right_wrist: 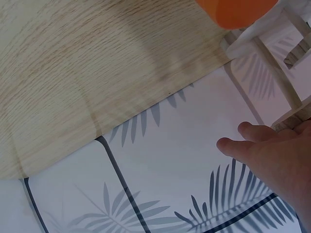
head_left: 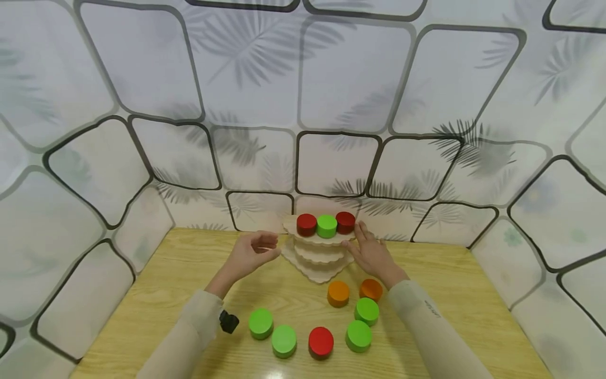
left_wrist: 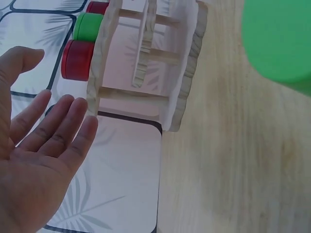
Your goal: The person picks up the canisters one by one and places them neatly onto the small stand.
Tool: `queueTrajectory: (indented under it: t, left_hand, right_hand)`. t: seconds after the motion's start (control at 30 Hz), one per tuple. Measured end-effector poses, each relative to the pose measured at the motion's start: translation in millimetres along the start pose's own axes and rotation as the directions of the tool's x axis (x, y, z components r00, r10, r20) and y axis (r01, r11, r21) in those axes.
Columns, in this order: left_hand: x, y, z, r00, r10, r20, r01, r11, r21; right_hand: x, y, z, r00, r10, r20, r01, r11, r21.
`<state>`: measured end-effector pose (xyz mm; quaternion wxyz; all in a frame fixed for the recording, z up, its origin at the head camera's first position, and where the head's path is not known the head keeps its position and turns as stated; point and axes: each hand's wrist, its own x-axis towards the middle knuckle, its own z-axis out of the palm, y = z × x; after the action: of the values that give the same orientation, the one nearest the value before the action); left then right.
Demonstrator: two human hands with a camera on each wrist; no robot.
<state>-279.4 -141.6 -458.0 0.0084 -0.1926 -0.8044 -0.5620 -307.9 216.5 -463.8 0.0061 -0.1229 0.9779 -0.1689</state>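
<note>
A tiered wooden stand (head_left: 318,271) with scalloped edges stands by the wall. On its top tier, a green round block (head_left: 326,226) sits between a dark red round block (head_left: 306,225) and another dark red block (head_left: 345,222). My left hand (head_left: 253,254) hovers at the stand's left end, fingers loosely bent, holding nothing. In the left wrist view its fingertips (left_wrist: 89,124) come close to the top tier's end; contact is unclear. At the right end, my right hand (head_left: 374,256) lies against the top tier's edge with extended fingers. The right wrist view shows only part of that hand (right_wrist: 277,155).
Nearer on the wooden table (head_left: 156,305) lie several round blocks in an arc: green (head_left: 261,323), red (head_left: 321,343) and orange (head_left: 338,293). A small black object (head_left: 229,321) shows beside the left sleeve. Patterned walls (head_left: 255,158) enclose the table's back and sides.
</note>
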Motion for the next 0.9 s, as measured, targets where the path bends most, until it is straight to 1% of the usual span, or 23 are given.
queueTrajectory:
  t: [0.17, 0.27, 0.47, 0.6, 0.73, 0.9]
  left_hand:
    - [-15.2, -3.7, 1.1, 0.996, -0.039, 0.081, 0.039, 0.999, 0.002]
    - [-24.1, -7.4, 1.9, 0.992, -0.044, 0.120, 0.043, 0.999, 0.004]
    - [-45.3, -14.9, -0.1, 0.981, -0.041, 0.188, 0.046, 0.999, -0.019]
    - [-59.9, -20.2, 0.3, 0.972, -0.048, 0.228, 0.060, 0.997, -0.043]
    - [-74.3, -25.5, 3.0, 0.960, -0.072, 0.269, 0.092, 0.994, -0.061]
    - [-90.2, -30.8, 5.3, 0.950, -0.095, 0.298, 0.123, 0.989, -0.077]
  right_hand:
    - [-1, 0, 0, 1.000, 0.002, 0.004, -0.002, 1.000, 0.005]
    - [-2, -1, -1, 1.000, 0.002, 0.003, -0.002, 1.000, 0.007]
    - [-1, 0, -1, 1.000, -0.008, -0.005, 0.008, 1.000, -0.010]
    - [1, 0, 0, 1.000, -0.013, -0.007, 0.013, 1.000, -0.011]
    - [1, 1, 0, 1.000, -0.010, -0.006, 0.010, 1.000, -0.010]
    - [0, 2, 0, 1.000, -0.006, 0.002, 0.006, 1.000, -0.012]
